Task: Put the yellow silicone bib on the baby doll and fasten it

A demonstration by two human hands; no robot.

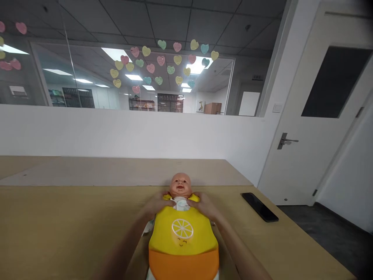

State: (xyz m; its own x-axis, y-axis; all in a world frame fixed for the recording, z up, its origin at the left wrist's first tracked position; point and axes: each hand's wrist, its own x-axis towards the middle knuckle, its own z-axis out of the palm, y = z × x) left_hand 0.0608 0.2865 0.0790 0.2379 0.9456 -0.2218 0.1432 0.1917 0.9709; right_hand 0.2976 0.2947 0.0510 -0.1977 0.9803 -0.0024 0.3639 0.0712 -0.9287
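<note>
A baby doll (180, 183) lies face up on the table, its head toward the far side. Over its chest and belly spreads a yellow bib (163, 229) with a lemon slice and smiling face printed on it, and an orange pocket (183, 266) at the bottom. My left hand (157, 203) grips the bib's upper left edge by the doll's neck, thumb on top. On the other side, my right hand (205, 204) pinches the upper right edge in the same way. White clothing (181, 203) shows at the neck between my thumbs. My fingers behind the bib are partly hidden.
A black phone (260, 207) lies on the wooden table (72, 221) to the right, near its edge. Beyond stands a white wall (131, 134) with a window bearing heart-shaped notes (161, 60). A closed door (294, 163) is at the right.
</note>
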